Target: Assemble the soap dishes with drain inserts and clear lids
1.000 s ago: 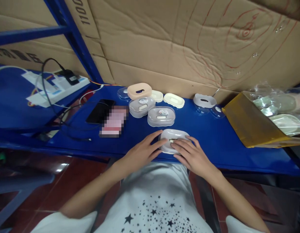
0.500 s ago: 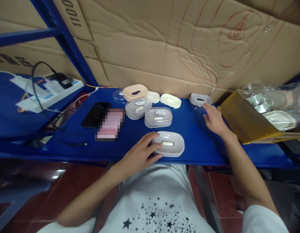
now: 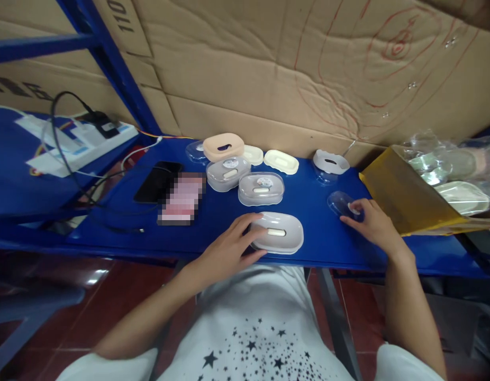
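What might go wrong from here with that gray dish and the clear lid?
The gray dish sits near the front edge of the blue table, so a bump might knock it off, though the left hand touches one end.
The right hand appears to have the clear lid by one end, so it might slip.
The cardboard box beside that hand might get bumped.

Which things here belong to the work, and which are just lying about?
Likely the work: gray dish, touched by the left hand; clear lid, touched by the right hand; two lidded dishes; peach dish.
Seemingly lying about: black phone; power strip; black adapter.
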{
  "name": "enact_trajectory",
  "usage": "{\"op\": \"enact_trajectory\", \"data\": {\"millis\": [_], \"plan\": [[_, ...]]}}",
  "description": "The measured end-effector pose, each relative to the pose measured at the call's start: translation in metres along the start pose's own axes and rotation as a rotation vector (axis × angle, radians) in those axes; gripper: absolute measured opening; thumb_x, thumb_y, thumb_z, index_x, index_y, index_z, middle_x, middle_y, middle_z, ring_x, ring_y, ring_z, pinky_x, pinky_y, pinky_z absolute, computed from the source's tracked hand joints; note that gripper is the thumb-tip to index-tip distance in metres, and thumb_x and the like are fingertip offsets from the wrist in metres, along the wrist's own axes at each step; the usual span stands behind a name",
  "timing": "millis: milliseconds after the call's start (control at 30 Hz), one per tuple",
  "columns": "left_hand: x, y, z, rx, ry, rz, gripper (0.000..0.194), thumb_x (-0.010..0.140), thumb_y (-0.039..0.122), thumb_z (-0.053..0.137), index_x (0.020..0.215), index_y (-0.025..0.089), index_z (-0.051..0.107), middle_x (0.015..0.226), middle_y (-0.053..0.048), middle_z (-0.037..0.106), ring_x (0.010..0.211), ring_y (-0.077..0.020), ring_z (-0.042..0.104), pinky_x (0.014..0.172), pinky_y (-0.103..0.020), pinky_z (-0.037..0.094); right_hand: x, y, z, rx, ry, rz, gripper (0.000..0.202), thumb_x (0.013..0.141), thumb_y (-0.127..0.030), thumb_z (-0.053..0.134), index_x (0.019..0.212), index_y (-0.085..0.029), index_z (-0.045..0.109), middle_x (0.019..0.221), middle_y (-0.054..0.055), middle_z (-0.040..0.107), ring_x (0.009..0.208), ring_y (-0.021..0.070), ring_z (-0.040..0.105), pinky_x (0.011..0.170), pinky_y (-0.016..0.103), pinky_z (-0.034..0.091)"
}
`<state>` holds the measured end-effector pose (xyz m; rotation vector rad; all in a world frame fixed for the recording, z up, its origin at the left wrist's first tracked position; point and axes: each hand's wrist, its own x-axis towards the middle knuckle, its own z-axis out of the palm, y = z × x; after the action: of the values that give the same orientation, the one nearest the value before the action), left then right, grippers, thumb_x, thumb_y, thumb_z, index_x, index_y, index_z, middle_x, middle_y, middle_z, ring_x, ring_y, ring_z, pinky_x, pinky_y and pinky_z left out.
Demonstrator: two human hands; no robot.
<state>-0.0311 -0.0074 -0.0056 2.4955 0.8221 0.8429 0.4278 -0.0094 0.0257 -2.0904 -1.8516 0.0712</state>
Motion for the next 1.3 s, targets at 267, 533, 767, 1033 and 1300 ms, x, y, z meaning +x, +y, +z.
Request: {"op": "enact_trajectory", "data": {"millis": [267,533,767,1033,1300], "plan": [[0.001,0.003,-0.004,-0.087,-0.057,-0.133,0.091,0.103,0.035,0.076,0.173,0.038,0.018,0.171,-0.013,0.042,0.159,-0.0331,0.047,0.13,-0.054,0.047,-0.044,-0.099,0.012,0.612,-0.258,-0.385,0.048,0.104,-0.055,0.069,0.148,-0.035,0.065,0.145,0.009,0.07,0.132,0.0302,0.071,0.111,0.05,0.061],[-0.003,-0.004,0.003,-0.093,-0.04,-0.08,0.09,0.105,0.045,0.073,0.174,0.043,0.017,0.174,-0.012,0.037,0.162,-0.0348,0.043,0.13,-0.06,0.045,-0.062,-0.158,0.027,0.325,-0.128,-0.701,0.065,0.105,-0.042,0.072,0.166,-0.043,0.049,0.165,0.008,0.053,0.154,0.0359,0.049,0.123,0.064,0.051],[-0.004,-0.009,0.002,-0.105,-0.03,-0.089,0.077,0.105,0.042,0.073,0.17,0.043,0.033,0.174,-0.01,0.038,0.162,-0.0334,0.043,0.131,-0.058,0.045,-0.069,-0.165,0.037,0.1,0.014,-0.795,0.077,0.107,-0.043,0.068,0.175,-0.034,0.034,0.163,0.016,0.056,0.151,0.0392,0.052,0.12,0.066,0.053],[-0.002,-0.016,-0.002,-0.171,-0.041,-0.145,0.076,0.099,0.044,0.082,0.164,0.041,0.042,0.169,-0.01,0.047,0.158,-0.0324,0.049,0.128,-0.058,0.047,-0.059,-0.165,0.043,0.079,-0.07,-0.888,0.074,0.109,-0.041,0.065,0.175,-0.034,0.034,0.176,0.013,0.042,0.168,0.038,0.032,0.127,0.064,0.049],[-0.002,-0.013,-0.002,-0.172,-0.032,-0.158,0.072,0.1,0.041,0.08,0.161,0.037,0.042,0.166,-0.012,0.048,0.157,-0.0324,0.049,0.128,-0.057,0.046,-0.053,-0.166,0.046,0.156,-0.156,-0.887,0.081,0.11,-0.049,0.061,0.178,-0.042,0.018,0.182,0.008,0.032,0.172,0.0354,0.019,0.132,0.066,0.04]]}}
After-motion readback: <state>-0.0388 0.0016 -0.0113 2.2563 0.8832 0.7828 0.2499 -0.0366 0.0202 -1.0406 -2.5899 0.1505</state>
